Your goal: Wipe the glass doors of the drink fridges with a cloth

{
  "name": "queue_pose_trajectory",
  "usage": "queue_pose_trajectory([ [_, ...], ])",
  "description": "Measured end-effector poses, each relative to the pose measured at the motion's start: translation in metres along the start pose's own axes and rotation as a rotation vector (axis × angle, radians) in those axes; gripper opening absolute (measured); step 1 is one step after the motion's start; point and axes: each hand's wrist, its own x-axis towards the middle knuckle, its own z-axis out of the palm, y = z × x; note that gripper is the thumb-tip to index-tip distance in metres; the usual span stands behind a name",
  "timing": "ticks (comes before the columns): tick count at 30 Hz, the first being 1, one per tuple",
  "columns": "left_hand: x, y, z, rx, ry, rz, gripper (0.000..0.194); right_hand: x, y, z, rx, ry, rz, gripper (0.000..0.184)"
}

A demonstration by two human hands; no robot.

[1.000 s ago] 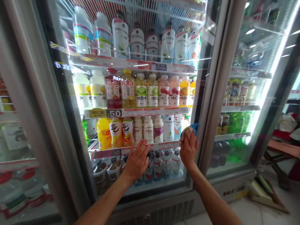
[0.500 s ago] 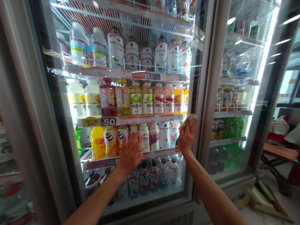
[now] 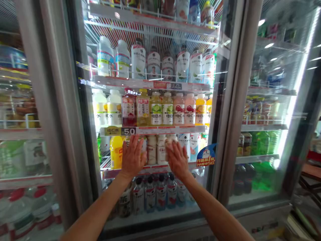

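Note:
My left hand lies flat with its fingers spread against the glass door of a drinks fridge, in front of yellow bottles. My right hand presses a pale, crumpled cloth to the same pane. Most of the cloth is hidden behind the fingers, and it blends with the small pale bottles behind the glass. A round blue sticker is on the pane, right of my right hand.
Bottles stand in rows on wire shelves behind the door. A shelf strip shows a price tag. Metal door frames border the pane, with more fridge sections on both sides. A reddish-brown folding seat is at the right edge.
My right hand has moved left across the glass with the cloth, from near the right door frame to close beside my left hand. My left hand stays on the pane. The view has shifted left.

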Motion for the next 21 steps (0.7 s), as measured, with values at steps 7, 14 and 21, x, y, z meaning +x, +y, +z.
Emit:
queue_pose_trajectory([
  [7,-0.01,-0.037,-0.013,0.048,-0.009,-0.074,0.065,0.037,0.028,0.002,-0.127,0.258,0.379,0.052],
  [14,-0.012,-0.058,-0.019,0.095,-0.023,-0.096,0.063,0.047,-0.053,0.016,0.07,-0.019,-0.244,0.05],
  [21,-0.02,-0.096,-0.043,0.148,0.004,-0.116,0.065,0.085,-0.082,0.024,0.064,0.08,0.091,0.056],
])
